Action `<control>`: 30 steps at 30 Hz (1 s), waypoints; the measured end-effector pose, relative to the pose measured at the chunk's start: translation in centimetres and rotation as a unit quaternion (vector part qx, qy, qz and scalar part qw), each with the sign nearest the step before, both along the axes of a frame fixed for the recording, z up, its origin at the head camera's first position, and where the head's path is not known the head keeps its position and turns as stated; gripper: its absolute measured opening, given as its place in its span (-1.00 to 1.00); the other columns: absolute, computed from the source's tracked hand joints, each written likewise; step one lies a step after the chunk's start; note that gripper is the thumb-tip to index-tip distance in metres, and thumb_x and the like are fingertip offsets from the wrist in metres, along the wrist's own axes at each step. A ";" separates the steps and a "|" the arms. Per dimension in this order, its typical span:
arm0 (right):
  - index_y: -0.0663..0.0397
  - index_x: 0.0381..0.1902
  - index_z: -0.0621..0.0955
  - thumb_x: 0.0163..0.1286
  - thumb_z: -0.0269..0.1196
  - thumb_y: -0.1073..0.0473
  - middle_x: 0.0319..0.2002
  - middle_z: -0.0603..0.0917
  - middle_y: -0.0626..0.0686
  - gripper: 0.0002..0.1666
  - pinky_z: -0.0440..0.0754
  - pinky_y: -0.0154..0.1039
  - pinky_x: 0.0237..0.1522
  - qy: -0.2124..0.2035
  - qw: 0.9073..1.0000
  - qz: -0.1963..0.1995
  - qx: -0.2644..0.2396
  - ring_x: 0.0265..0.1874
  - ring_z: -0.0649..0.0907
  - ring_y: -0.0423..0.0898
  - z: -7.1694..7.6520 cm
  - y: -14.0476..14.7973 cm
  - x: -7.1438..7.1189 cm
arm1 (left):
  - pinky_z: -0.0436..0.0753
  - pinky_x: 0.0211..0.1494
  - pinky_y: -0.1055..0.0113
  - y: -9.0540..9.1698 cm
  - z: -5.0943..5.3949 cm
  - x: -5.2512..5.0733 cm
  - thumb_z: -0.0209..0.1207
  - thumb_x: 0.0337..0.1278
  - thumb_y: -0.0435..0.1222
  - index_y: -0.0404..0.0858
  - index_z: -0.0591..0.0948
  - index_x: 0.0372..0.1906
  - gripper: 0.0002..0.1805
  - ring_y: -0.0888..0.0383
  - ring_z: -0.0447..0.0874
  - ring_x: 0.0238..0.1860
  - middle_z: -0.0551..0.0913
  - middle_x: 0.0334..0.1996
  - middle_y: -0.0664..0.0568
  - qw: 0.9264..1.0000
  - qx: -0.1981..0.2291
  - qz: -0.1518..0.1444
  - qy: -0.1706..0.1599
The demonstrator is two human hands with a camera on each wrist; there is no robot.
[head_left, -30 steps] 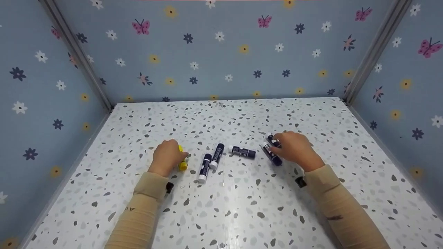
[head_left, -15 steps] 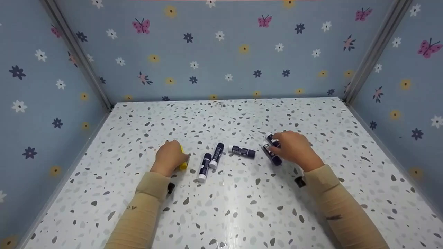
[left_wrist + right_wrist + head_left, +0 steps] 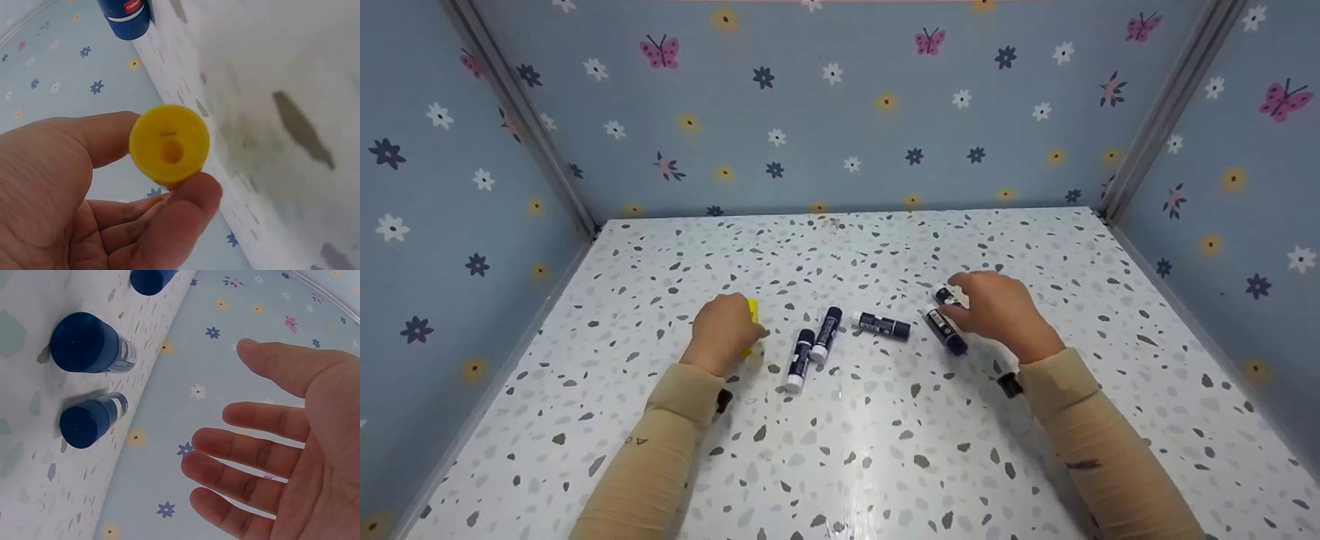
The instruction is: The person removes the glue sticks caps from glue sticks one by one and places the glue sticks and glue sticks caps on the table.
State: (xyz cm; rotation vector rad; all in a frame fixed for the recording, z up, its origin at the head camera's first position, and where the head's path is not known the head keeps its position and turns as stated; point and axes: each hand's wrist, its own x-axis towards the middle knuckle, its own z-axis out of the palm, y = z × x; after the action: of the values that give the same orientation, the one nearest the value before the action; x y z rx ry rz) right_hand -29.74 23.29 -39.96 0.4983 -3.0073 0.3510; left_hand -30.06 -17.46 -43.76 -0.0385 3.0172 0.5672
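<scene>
Between the thumb and a finger of your left hand (image 3: 721, 330), you pinch a yellow tube (image 3: 169, 132).
Your right hand (image 3: 997, 311) is spread, thumb apart from its fingers, with two dark-blue sticks (image 3: 947, 334) lying just beside it on the tabletop (image 3: 885, 450). To the right of your left hand, a similar pair (image 3: 800, 360) lies side by side, and another stick (image 3: 883, 325) lies between that pair and your right hand.

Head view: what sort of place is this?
Likely a small purpose-built work booth, though that's a judgement: a speckled white tabletop, blue flower-and-butterfly panels on three sides, and grey strips at the corners.
</scene>
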 end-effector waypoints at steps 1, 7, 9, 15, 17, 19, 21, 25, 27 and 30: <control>0.23 0.39 0.63 0.52 0.42 -0.08 0.17 0.79 0.29 -0.34 0.75 0.23 0.09 0.002 1.000 0.001 -0.001 0.10 0.79 0.25 0.1 0.0 0.0 | 0.64 -0.10 0.08 0.0 0.3 -0.1 0.42 0.32 -0.23 -0.44 0.69 -0.08 -0.68 -0.03 0.60 -0.29 0.71 -0.25 -0.18 1.000 -0.005 -0.003 0.001; 0.14 0.54 0.51 0.55 0.39 -0.09 0.26 0.75 0.29 -0.24 0.70 0.27 0.18 0.011 1.000 0.007 -0.020 0.15 0.76 0.28 0.9 0.0 -0.1 | 0.64 -0.11 0.09 0.5 1.4 -0.6 0.36 0.31 -0.24 -0.36 0.72 -0.27 -0.79 0.00 0.57 -0.34 0.71 -0.35 -0.12 0.998 -0.039 -0.046 0.013; 0.13 0.56 0.50 0.54 0.41 -0.09 0.29 0.73 0.29 -0.22 0.70 0.27 0.21 0.027 0.999 0.013 -0.016 0.18 0.75 0.29 1.1 0.0 -0.1 | 0.66 -0.12 0.07 0.8 1.8 -0.5 0.32 0.33 -0.26 -0.37 0.71 -0.28 -0.80 0.01 0.56 -0.37 0.71 -0.38 -0.11 0.997 -0.047 -0.065 0.021; 0.11 0.52 0.53 0.51 0.44 -0.08 0.37 0.69 0.28 -0.25 0.66 0.28 0.32 0.072 0.996 0.053 -0.012 0.30 0.70 0.30 1.6 -0.2 -0.1 | 0.70 -0.16 0.02 1.8 2.8 -0.3 0.26 0.33 -0.34 -0.44 0.72 -0.24 -0.82 0.01 0.51 -0.43 0.72 -0.39 -0.16 0.988 -0.091 -0.113 0.059; 0.10 0.52 0.54 0.51 0.45 -0.07 0.37 0.68 0.27 -0.24 0.63 0.28 0.35 0.072 0.995 0.065 -0.018 0.33 0.69 0.30 1.7 -0.3 -0.2 | 0.74 -0.11 -0.02 2.3 3.0 -0.2 0.26 0.35 -0.34 -0.46 0.74 -0.20 -0.80 -0.02 0.57 -0.43 0.75 -0.36 -0.19 0.983 -0.110 -0.129 0.076; 0.11 0.52 0.54 0.50 0.45 -0.07 0.37 0.68 0.27 -0.24 0.63 0.28 0.37 0.074 0.994 0.076 -0.021 0.33 0.68 0.30 1.8 -0.5 -0.2 | 0.79 -0.05 -0.06 2.8 3.1 0.1 0.26 0.38 -0.33 -0.45 0.77 -0.16 -0.78 -0.06 0.66 -0.39 0.79 -0.31 -0.21 0.977 -0.128 -0.140 0.094; 0.12 0.51 0.54 0.49 0.46 -0.08 0.36 0.69 0.27 -0.24 0.63 0.27 0.36 0.077 0.993 0.085 -0.020 0.33 0.69 0.29 1.9 -0.7 -0.2 | 0.82 -0.02 -0.07 3.3 3.0 0.4 0.26 0.41 -0.33 -0.44 0.79 -0.13 -0.77 -0.09 0.73 -0.36 0.81 -0.29 -0.22 0.971 -0.140 -0.153 0.119; 0.12 0.49 0.56 0.48 0.47 -0.08 0.34 0.70 0.27 -0.25 0.66 0.25 0.32 0.080 0.991 0.107 -0.016 0.30 0.71 0.27 2.0 -1.3 -0.1 | 0.85 -0.12 0.00 4.2 2.8 0.9 0.25 0.42 -0.36 -0.45 0.77 -0.10 -0.80 -0.10 0.78 -0.37 0.82 -0.30 -0.21 0.951 -0.155 -0.194 0.185; 0.12 0.49 0.57 0.48 0.48 -0.08 0.35 0.69 0.27 -0.25 0.67 0.25 0.32 0.079 0.990 0.116 -0.009 0.31 0.70 0.27 2.0 -1.6 -0.1 | 0.85 -0.16 0.03 4.7 2.7 1.1 0.25 0.43 -0.38 -0.45 0.75 -0.10 -0.82 -0.09 0.78 -0.38 0.81 -0.31 -0.21 0.937 -0.165 -0.219 0.217; 0.13 0.47 0.58 0.49 0.47 -0.09 0.33 0.70 0.26 -0.27 0.68 0.23 0.31 0.080 0.988 0.132 0.004 0.30 0.71 0.26 2.0 -2.2 -0.1 | 0.85 -0.19 0.06 5.4 2.6 1.4 0.25 0.44 -0.40 -0.46 0.72 -0.08 -0.83 -0.09 0.76 -0.37 0.79 -0.28 -0.22 0.915 -0.186 -0.251 0.255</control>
State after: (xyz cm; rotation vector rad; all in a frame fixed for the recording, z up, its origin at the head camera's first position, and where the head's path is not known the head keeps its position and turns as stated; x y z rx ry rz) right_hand -29.80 21.06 -37.98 0.8847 -2.7927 0.2989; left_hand -28.68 -12.09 -41.19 0.9776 3.3502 -0.0683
